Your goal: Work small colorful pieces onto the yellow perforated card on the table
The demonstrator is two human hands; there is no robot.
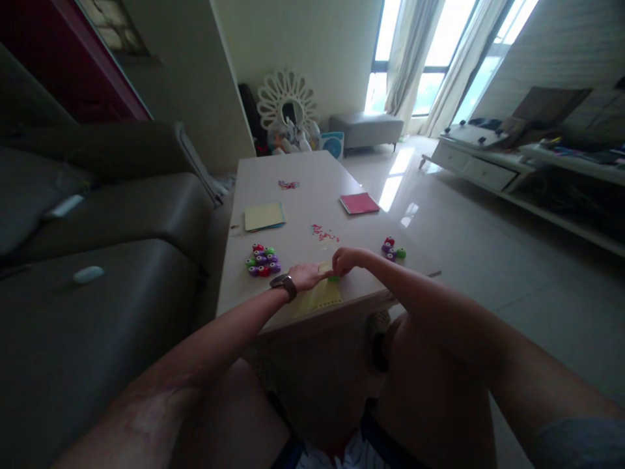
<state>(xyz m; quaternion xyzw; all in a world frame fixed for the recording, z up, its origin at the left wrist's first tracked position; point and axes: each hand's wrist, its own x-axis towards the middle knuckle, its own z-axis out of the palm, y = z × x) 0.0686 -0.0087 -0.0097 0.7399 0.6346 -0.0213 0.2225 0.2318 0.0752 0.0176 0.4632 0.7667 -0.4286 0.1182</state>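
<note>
A yellow sheet of paper (315, 301) lies at the near edge of the table, with a row of small marks along its near side. My left hand (306, 277), with a watch (284, 282) on the wrist, rests over the sheet, its index finger stretched to the right. Touching or almost touching that fingertip, my right hand (346, 259) is closed in a pinch. What it pinches is hidden. A small green piece (334, 279) shows just under the two hands. Beyond them lie small red and pale bits (324, 233), scattered on the tabletop.
Big-eyed red, green and purple toys stand in a left cluster (263, 260) and a right cluster (392, 249). Farther back are a pale yellow paper stack (264, 216), a pink pad (359, 203) and more bits (288, 185). A sofa (146, 273) flanks the table (303, 169).
</note>
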